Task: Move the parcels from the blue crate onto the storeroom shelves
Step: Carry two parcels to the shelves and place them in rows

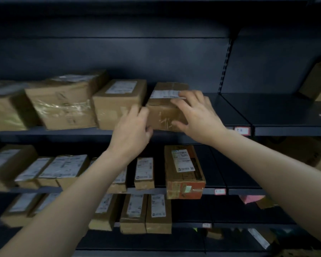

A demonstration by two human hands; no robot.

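While both hands sit on it: status below.
parcel (167,110): upper shelf (235,108), front edge, right end of the box row, touching its neighbour box (119,102).
left hand (132,125): fingers curled at its left front corner.
right hand (195,114): spread over top and right face.
handling: stiff cardboard, looks light; glossy tape may slip.
grip: opposite side faces, not the label.

Brown parcel (165,106) on the upper shelf (230,115)

Taped cardboard, white label on top — upright at the shelf's front edge, just beside another box.
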